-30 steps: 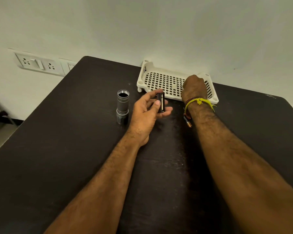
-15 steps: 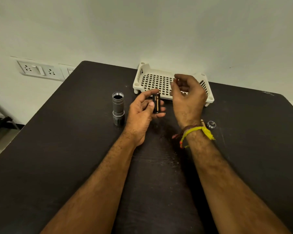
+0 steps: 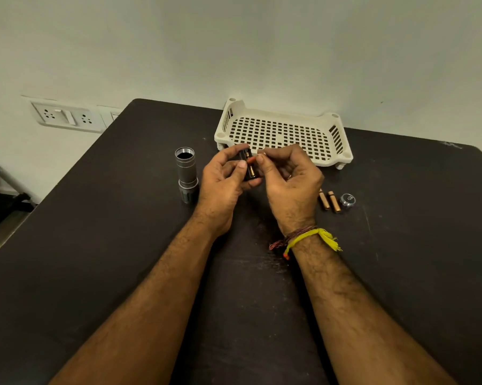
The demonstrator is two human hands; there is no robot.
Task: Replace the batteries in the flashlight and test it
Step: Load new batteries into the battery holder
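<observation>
A grey flashlight body (image 3: pixel 186 173) stands upright on the dark table (image 3: pixel 95 259), its threaded end open at the top. Just right of it my left hand (image 3: pixel 220 184) grips a black battery holder (image 3: pixel 248 165) with a copper-coloured battery showing in it. My right hand (image 3: pixel 287 182) pinches a small battery at the holder's upper side; most of that battery is hidden by my fingers. Two copper batteries (image 3: pixel 330 201) lie on the table right of my right hand. The flashlight's round end cap (image 3: pixel 347 200) lies beside them.
A white perforated plastic tray (image 3: pixel 284 134) stands at the table's far edge against the wall. A wall socket panel (image 3: pixel 65 116) is at the left. The table's left edge drops off near a dark stand (image 3: pixel 1 195).
My right hand came back from the tray with a small battery and closed in on the holder in my left hand. The two loose batteries and end cap came into view.
</observation>
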